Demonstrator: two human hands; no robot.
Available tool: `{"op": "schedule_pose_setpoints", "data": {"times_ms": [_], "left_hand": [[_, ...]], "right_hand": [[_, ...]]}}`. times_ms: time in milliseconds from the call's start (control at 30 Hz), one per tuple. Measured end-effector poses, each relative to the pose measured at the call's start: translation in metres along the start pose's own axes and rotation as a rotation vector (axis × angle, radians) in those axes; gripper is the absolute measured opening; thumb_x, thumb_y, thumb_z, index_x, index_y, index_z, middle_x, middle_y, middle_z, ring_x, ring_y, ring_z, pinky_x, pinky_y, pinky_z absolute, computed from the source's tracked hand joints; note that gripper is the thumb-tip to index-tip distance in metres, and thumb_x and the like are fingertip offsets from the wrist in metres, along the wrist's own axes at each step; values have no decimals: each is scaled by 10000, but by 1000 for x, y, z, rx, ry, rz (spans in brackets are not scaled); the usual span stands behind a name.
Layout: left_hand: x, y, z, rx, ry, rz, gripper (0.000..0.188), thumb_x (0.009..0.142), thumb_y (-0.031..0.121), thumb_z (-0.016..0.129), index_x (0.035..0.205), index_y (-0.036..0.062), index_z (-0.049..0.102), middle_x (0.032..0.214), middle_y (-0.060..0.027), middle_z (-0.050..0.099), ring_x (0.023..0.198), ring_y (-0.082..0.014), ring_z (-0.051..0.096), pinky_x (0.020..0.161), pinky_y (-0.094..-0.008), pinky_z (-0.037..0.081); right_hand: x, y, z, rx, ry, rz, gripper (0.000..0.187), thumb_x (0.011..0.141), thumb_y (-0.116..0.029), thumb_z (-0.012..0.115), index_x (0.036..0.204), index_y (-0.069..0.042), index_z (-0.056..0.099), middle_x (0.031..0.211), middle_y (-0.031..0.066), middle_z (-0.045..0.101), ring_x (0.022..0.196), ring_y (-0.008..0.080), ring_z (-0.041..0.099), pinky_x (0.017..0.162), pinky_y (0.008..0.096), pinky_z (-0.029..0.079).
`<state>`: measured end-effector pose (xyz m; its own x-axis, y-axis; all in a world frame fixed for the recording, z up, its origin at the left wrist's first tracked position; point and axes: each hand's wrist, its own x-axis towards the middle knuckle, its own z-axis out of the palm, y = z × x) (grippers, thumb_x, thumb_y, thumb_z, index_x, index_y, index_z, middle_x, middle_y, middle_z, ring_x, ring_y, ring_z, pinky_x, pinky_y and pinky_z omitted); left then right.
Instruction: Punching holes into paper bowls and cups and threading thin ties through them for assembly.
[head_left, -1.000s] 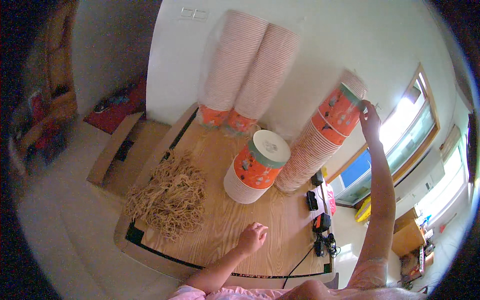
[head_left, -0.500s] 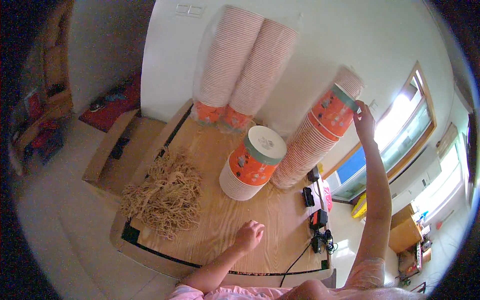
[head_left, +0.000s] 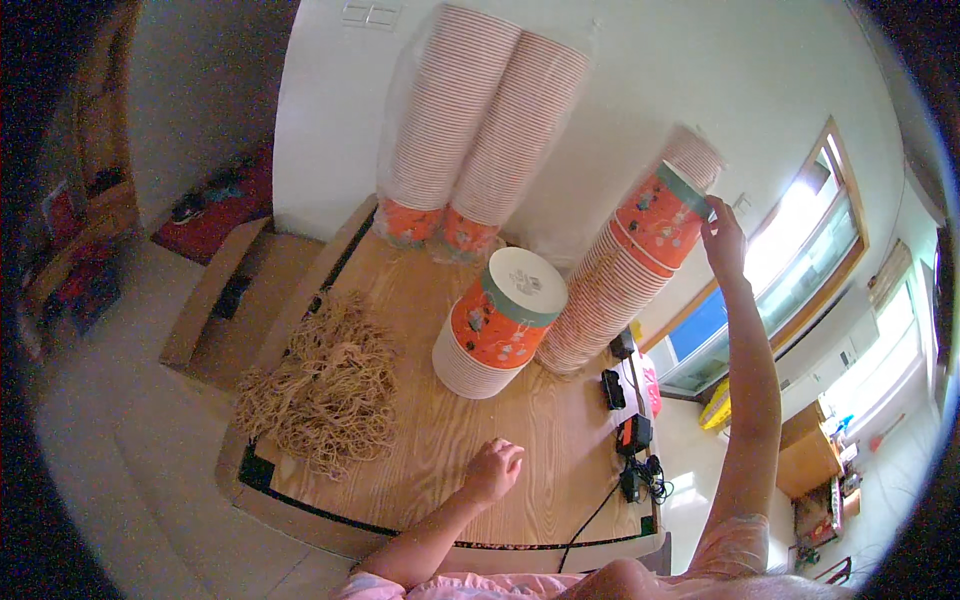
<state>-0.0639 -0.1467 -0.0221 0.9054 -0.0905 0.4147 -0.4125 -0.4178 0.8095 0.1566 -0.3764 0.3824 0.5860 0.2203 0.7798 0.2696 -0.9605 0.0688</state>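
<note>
My right hand [head_left: 722,240] is raised at the right, its fingers pinching the green edge of an orange paper bucket [head_left: 661,212]. That bucket tops a tall leaning stack of nested paper buckets [head_left: 600,295], whose white rims show as ridges below. Curled closed, my left hand [head_left: 493,471] hovers over or rests on the near part of the table, with nothing visible in it. Beyond it stands a shorter upside-down stack of orange-and-green paper buckets [head_left: 497,335], a white base facing up. What lies behind my right fingers is hidden.
Two tall bagged stacks of buckets [head_left: 470,130] lean against the wall. A heap of tan twine [head_left: 325,390] covers the left of the wooden table [head_left: 420,480], beside an open cardboard box [head_left: 235,300]. Black adapters and cables [head_left: 637,455] sit along the right edge.
The view has shifted slightly, moving the scene a little left in the picture. My right hand stays on the same bucket, and my left hand keeps its place and curl.
</note>
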Motion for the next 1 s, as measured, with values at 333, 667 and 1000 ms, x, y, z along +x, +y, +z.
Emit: {"op": "schedule_pose_setpoints", "data": {"times_ms": [333,667,1000], "left_hand": [[1,3,-3,4,-36,14,179,745,107,653,919,69,634,916,-107,603,863,-285,581,757,-378,486],[1,6,-5,33,-68,16,186,748,122,656,929,83,640,905,-86,602,845,-278,583,756,-372,488],[0,5,-3,-69,-79,-48,190,738,123,670,922,82,639,883,-77,607,832,-264,592,733,-362,496]], "right_hand": [[-2,4,-1,-29,27,-64,384,804,-81,566,1170,-178,501,1084,72,579,755,226,650,659,378,529],[-32,-40,-7,-145,258,-355,414,715,-33,643,1108,-117,543,1082,97,534,1021,300,505,869,420,419],[-18,-67,53,-427,-73,-765,172,667,-147,633,837,-151,661,1022,50,542,1030,256,475,892,438,353]]}}
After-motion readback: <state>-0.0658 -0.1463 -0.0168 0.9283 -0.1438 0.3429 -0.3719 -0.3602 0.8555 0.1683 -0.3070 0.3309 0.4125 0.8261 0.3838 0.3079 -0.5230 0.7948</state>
